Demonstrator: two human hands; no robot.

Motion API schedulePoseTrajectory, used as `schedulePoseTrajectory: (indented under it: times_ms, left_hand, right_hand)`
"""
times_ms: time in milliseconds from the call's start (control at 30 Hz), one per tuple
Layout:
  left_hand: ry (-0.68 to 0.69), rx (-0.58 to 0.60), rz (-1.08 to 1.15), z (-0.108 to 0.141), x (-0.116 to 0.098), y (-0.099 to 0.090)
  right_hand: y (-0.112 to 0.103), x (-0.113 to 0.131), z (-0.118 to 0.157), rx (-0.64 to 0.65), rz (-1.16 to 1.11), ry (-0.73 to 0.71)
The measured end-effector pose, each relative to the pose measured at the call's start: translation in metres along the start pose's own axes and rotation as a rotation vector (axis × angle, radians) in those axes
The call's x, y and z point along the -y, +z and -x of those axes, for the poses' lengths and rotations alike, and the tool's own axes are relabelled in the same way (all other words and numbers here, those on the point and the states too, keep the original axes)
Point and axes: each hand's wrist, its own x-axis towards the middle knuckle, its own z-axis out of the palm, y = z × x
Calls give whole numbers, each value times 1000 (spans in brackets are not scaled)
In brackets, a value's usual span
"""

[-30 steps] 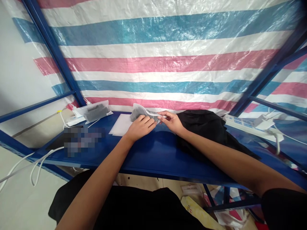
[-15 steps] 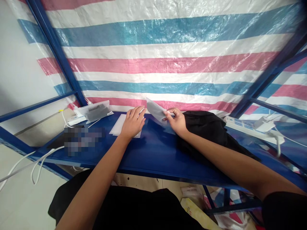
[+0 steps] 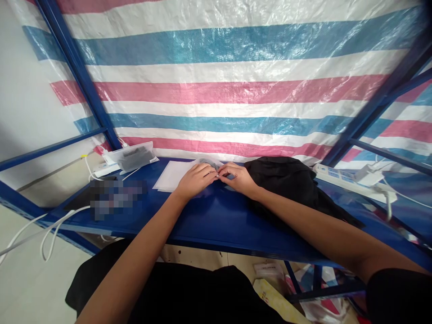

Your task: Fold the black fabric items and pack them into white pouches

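Note:
My left hand [image 3: 199, 179] and my right hand [image 3: 238, 177] meet over the middle of the blue shelf [image 3: 209, 220]. Their fingertips pinch a translucent plastic bag [image 3: 206, 160] along an edge. Most of the bag is hidden behind the fingers; its pale, clear upper part shows beyond my left knuckles. Just left of my left hand lies a small stack of thin white sheets [image 3: 170, 175]. Crumpled black cloth [image 3: 280, 180] lies under and beside my right wrist.
At the back left, another translucent bag [image 3: 137, 157] leans by white plugs and cables. A white power strip [image 3: 351, 182] lies on the right. Blue metal posts [image 3: 72, 72] frame the shelf, and a striped plastic sheet [image 3: 216, 92] hangs behind. A dark flat object [image 3: 89, 193] sits at left, partly blurred out.
My right hand has brought the bag down and left to my left hand. My left hand has moved right off the white sheets, and both hands now pinch the bag together.

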Motion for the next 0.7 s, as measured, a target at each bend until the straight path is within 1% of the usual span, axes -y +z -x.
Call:
schedulePoseTrajectory:
  times_ms: [167, 233, 300, 367, 467, 567, 633, 700]
  left_hand:
    - [-21, 12, -44, 0, 0, 3]
    - [-46, 15, -96, 1, 4, 4]
    - [-99, 19, -156, 5, 11, 4]
    - [-201, 29, -215, 9, 20, 4]
    - [-406, 71, -292, 15, 33, 2]
    - [-569, 136, -328, 17, 38, 1]
    - [-656, 170, -301, 16, 38, 2]
    - [-729, 182, -233, 14, 34, 2]
  right_hand:
    - [-1, 6, -2, 34, 13, -19]
    - [-2, 8, -2, 10, 10, 8]
    - [-3, 9, 0, -37, 13, 61]
    - [-4, 9, 2, -101, 12, 132]
    - [-5, 4, 3, -231, -41, 235]
    - [-2, -4, 3, -372, -129, 294]
    - [0, -9, 3, -419, -188, 311]
    - [2, -11, 4, -407, -229, 323]
